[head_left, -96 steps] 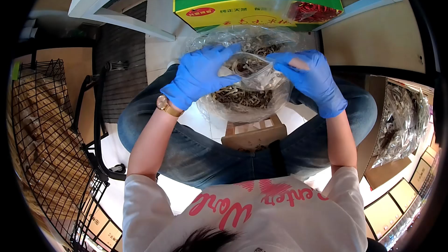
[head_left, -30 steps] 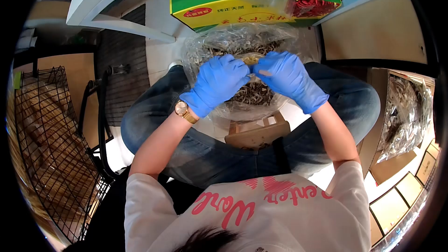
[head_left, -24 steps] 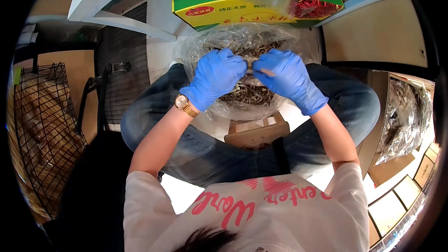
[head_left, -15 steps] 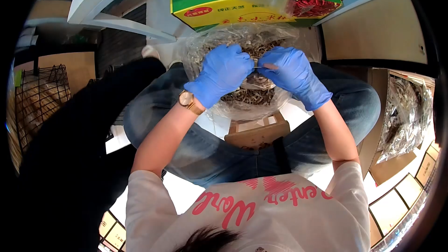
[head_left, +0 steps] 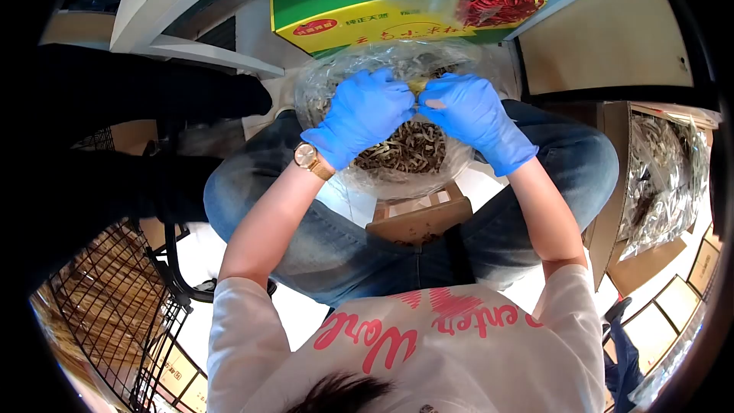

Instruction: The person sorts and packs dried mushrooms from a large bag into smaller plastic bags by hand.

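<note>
A clear plastic bag (head_left: 359,178) of brownish dried strips (head_left: 405,149) lies open between my knees. Over its mouth, my left hand (head_left: 368,111) in a blue glove is closed, fingertips bent inward. My right hand (head_left: 465,115), gloved alike, is closed close beside it; its glove shows a bare-looking patch near the thumb. Between the two hands a small yellowish piece (head_left: 417,86) shows, pinched by both; the fingers hide most of it, and its kind is unclear. A gold watch (head_left: 306,156) sits on my left wrist.
Ahead stands a green and yellow carton (head_left: 413,19) under a white frame (head_left: 164,0). A small brown stool or box (head_left: 420,222) is below the bag. A wire cart (head_left: 107,291) and a dark-clothed person (head_left: 153,88) are at left. Another bag (head_left: 661,183) fills a box at right.
The dark-clothed person at left has shifted, and the wire cart shows nearer at lower left. A leg appears at lower right. My hands stay together; a yellowish piece now shows between them.
</note>
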